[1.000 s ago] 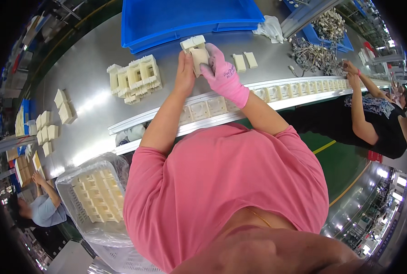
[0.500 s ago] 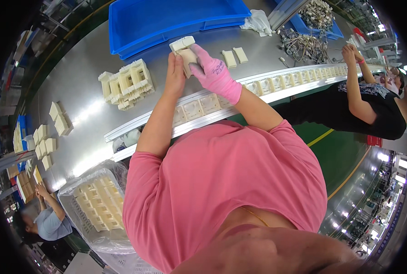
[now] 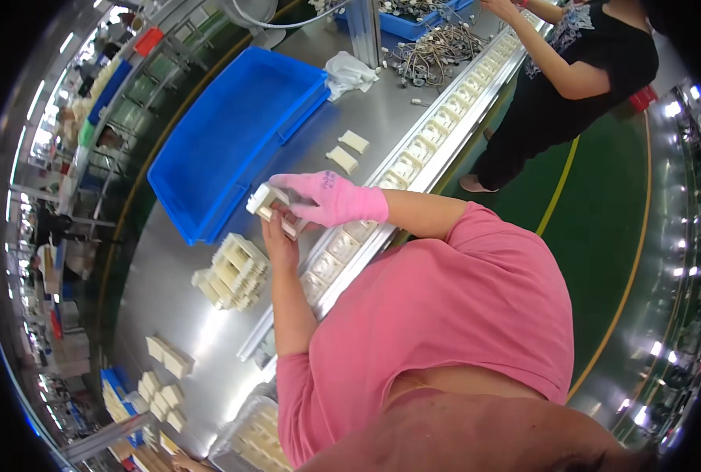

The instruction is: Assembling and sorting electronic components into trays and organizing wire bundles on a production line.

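A cream plastic housing [image 3: 264, 198] is held between my two hands, just above the metal table. My bare left hand [image 3: 282, 245] grips it from below, fingers bent around its lower end. Across its upper end, my right hand [image 3: 323, 198], in a pink glove, closes with thumb and fingers. The housing is tilted and part of it is hidden by the fingers. A stack of cream open-framed housings [image 3: 234, 271] stands beside my left hand. Beyond the glove lie two flat cream pieces [image 3: 342, 160].
A large blue tray [image 3: 224, 141] sits just past my hands. White square parts line a conveyor track [image 3: 417, 149] running in front of me. Tangled cables [image 3: 433, 59] and a white plastic bag [image 3: 352, 75] lie farther off. Cream blocks [image 3: 161, 400] rest lower left. A co-worker [image 3: 574, 75] stands right.
My view has swung, so the table runs more diagonally. The housing has been turned in my hands and now shows a hollow side. My right hand has shifted its hold on it.
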Action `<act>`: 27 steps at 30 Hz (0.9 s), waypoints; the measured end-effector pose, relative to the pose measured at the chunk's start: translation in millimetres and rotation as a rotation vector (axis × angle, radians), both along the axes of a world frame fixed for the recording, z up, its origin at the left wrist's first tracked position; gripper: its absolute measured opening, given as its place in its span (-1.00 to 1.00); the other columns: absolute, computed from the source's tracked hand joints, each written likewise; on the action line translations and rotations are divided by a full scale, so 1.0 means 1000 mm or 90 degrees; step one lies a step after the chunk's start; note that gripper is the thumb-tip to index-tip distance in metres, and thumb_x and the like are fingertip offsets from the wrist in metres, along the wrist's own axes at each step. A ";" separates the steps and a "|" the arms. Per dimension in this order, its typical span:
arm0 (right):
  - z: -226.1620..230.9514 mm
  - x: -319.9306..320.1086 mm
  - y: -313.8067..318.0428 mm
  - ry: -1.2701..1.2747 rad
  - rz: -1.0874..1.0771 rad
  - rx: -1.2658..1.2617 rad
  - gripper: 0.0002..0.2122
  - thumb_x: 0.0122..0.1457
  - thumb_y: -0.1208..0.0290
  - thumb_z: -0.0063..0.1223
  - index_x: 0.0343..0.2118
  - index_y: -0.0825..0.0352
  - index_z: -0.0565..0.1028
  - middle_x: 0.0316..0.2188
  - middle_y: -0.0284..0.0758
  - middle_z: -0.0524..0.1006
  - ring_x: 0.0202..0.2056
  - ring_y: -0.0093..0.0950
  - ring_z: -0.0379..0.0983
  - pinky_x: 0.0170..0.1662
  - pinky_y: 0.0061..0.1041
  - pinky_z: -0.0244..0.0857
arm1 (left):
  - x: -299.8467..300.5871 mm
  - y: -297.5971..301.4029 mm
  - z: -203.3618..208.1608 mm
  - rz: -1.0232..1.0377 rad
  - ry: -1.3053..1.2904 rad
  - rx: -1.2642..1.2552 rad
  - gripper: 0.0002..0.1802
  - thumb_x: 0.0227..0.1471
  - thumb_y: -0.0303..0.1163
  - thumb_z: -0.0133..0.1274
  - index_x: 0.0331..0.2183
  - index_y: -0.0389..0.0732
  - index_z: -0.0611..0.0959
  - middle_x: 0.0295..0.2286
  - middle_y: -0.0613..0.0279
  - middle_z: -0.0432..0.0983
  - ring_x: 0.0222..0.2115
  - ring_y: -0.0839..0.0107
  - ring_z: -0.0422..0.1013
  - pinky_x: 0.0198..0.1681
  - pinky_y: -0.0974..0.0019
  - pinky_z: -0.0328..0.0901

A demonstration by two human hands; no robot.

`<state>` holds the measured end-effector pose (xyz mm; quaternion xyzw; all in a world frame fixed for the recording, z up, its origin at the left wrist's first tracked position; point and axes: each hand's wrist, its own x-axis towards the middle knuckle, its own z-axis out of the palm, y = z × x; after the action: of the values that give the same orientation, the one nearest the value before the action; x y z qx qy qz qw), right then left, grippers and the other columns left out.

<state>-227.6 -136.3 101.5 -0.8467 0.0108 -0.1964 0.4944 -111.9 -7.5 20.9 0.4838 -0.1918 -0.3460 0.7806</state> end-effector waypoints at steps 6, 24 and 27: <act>0.021 0.009 0.001 -0.286 0.035 -0.248 -0.49 -0.29 0.24 0.05 -0.16 0.22 0.33 -0.08 -0.12 0.22 -0.05 -0.10 0.10 0.00 -0.19 0.00 | 0.006 0.034 0.035 -0.232 -0.045 0.120 -0.49 -0.10 -0.42 -0.04 -0.07 -0.26 0.22 -0.28 0.14 0.34 -0.31 0.32 0.36 -0.37 0.28 0.33; -0.039 0.047 0.123 0.089 0.338 -0.282 -0.69 -0.12 0.18 -0.13 -0.56 0.39 0.45 -0.56 -0.14 0.43 -0.47 -0.23 0.40 -0.44 -0.32 0.29 | -0.003 0.156 0.044 -0.131 -0.203 0.604 -0.66 0.06 -0.37 -0.30 -0.11 -0.27 0.28 -0.63 0.13 0.40 -0.73 0.42 0.36 -0.66 0.42 0.27; -0.027 0.041 0.100 0.079 0.376 -0.208 -0.68 -0.10 0.19 -0.15 -0.49 0.40 0.45 -0.51 -0.13 0.44 -0.47 -0.24 0.40 -0.40 -0.31 0.28 | -0.008 0.155 0.035 -0.117 -0.230 0.642 -0.68 0.05 -0.35 -0.27 -0.14 -0.27 0.30 -0.68 0.15 0.40 -0.75 0.42 0.35 -0.67 0.42 0.26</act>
<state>-186.9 -36.1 74.3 -0.8917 -0.2359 0.0081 0.3863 -119.5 147.2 55.4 0.8313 -0.1747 -0.3735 0.3727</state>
